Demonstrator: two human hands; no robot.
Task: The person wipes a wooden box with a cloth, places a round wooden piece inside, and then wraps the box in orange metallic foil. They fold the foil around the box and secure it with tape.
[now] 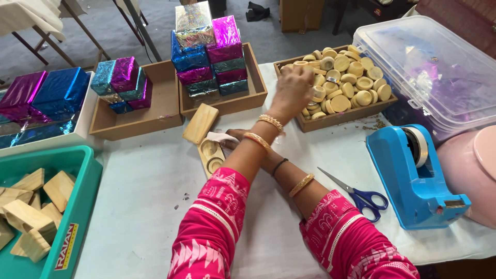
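Wooden mould (212, 156): steadied by right hand (235, 135), grip hidden; left hand (292, 91) grasps round cakes (341, 77) in tray (345, 117).

Table (155, 196): wooden trays (155, 121), scissors (356, 194), tape dispenser (418, 181), teal bin (77, 206)

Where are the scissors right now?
In the head view, the blue-handled scissors lie on the white table to the person's right, between the pink-sleeved right forearm and the blue tape dispenser, blades pointing up-left toward the forearm.
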